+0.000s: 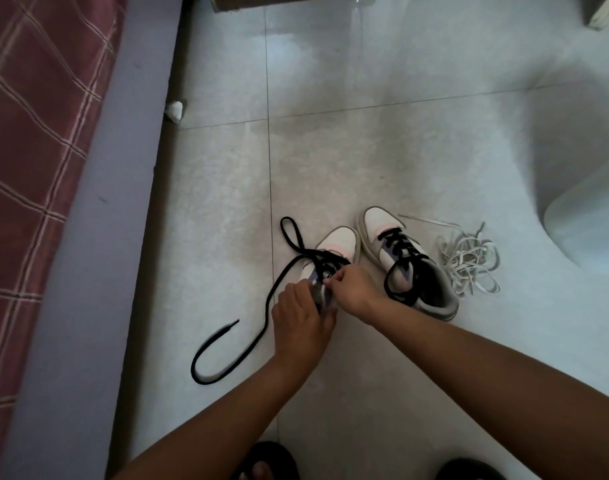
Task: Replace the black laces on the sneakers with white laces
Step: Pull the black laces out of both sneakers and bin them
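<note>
On the tiled floor [365, 150]: two sneakers are sitting side by side, toes pointing away from the person.
Left sneaker [334, 247]: it is lying under both hands, its black lace [261, 327] partly pulled out and trailing in a long loop to the left.
Right sneaker [410, 265]: it is standing just beside the first, with its own black lace [398, 249] threaded through the eyelets.
White laces [469, 261]: one tangled heap is lying just right of the right sneaker, well apart from both hands.
Left hand [301, 320]: it is gripping the heel end of the left sneaker, fingers curling round it.
Right hand [351, 285]: its fingers are pinching together at the eyelets, apparently on the black lace.
Slippers: two dark slippers [268, 460] are showing at the bottom edge.
</note>
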### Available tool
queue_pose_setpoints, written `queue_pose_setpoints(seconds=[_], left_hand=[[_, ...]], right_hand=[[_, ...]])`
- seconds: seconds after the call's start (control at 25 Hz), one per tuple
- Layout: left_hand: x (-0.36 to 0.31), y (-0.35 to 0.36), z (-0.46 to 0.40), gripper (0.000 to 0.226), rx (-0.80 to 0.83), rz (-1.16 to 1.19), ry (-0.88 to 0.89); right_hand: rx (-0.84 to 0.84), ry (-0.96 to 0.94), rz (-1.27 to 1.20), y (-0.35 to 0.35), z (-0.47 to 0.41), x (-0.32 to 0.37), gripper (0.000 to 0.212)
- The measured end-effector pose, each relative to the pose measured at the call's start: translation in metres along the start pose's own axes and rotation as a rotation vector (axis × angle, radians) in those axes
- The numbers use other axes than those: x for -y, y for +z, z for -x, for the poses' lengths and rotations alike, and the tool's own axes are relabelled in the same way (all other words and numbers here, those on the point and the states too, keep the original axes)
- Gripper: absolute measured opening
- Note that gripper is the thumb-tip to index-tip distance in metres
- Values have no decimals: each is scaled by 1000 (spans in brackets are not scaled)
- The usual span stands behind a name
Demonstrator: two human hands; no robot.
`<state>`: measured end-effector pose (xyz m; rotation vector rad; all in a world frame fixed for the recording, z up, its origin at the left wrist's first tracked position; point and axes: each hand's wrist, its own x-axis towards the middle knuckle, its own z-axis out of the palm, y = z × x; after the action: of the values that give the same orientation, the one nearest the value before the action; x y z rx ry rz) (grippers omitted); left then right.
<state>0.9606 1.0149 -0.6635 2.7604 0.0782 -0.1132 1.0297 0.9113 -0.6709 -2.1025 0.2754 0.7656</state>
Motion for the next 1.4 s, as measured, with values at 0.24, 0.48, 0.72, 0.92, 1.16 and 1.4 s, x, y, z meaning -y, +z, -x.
queue_pose_setpoints(seconds=[0.24,0.48,0.72,0.92,1.16,1.4], left_hand=[[13,-1,0,26,87,-103,144],[38,2,-6,25,144,-156,143],[43,9,-7,30,188,-192,131],[43,8,-10,30,192,-196,125],[42,7,-16,31,217,-205,149],[46,7,-15,32,254,-230,187]], right_hand=[[154,-243,439,-25,0,-10,22],[-317,-648,1087,-25,15,-31,5],[-201,-920,1153,-23,15,-29,17],[-113,-958,1191,-26,17,-28,22],[137,-903,1488,-51,32,-38,37],[38,-417,1178,-2,19,-7,41]])
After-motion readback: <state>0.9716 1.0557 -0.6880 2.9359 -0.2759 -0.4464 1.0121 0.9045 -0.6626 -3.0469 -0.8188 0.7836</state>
